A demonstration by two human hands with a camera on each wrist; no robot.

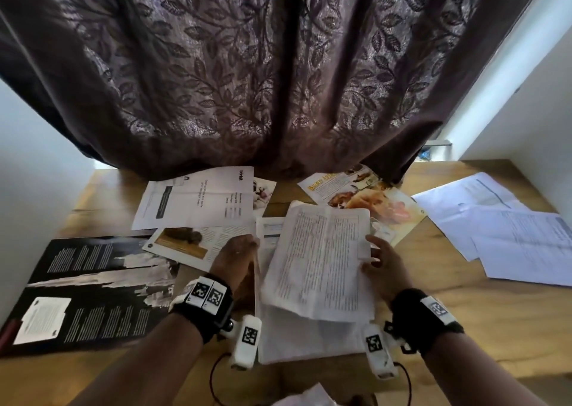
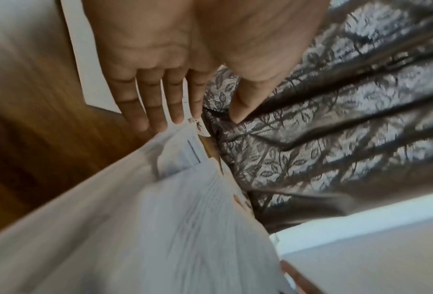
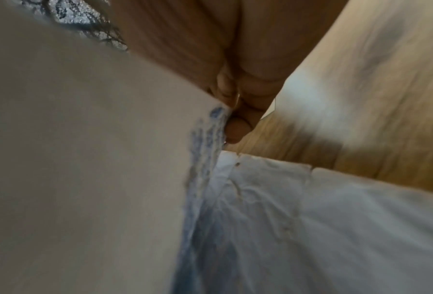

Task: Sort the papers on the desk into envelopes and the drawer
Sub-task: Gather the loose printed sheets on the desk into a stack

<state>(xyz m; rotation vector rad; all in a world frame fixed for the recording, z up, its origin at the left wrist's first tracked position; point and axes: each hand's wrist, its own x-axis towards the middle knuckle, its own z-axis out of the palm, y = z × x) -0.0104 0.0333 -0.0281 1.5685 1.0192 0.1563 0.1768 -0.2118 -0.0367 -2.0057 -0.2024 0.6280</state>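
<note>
We had barely begun sorting. Our right hand (image 1: 379,264) pinched the right edge of a printed sheet (image 1: 322,257), holding it over a white envelope (image 1: 297,343) at the near edge of the wooden desk (image 1: 483,319). Our left hand (image 1: 236,255) lay with its fingers (image 2: 157,103) straight against the envelope's left side, gripping nothing. We judged this sheet was about to go in; no drawer was in view. Plenty was left: a folded receipt (image 1: 192,199), a recipe page (image 1: 198,243), a food flyer (image 1: 362,198), a dark magazine spread (image 1: 89,288) and loose white forms (image 1: 510,226) were still scattered across the desk. A leaf-patterned curtain (image 1: 263,65) hung behind it, between pale walls.
</note>
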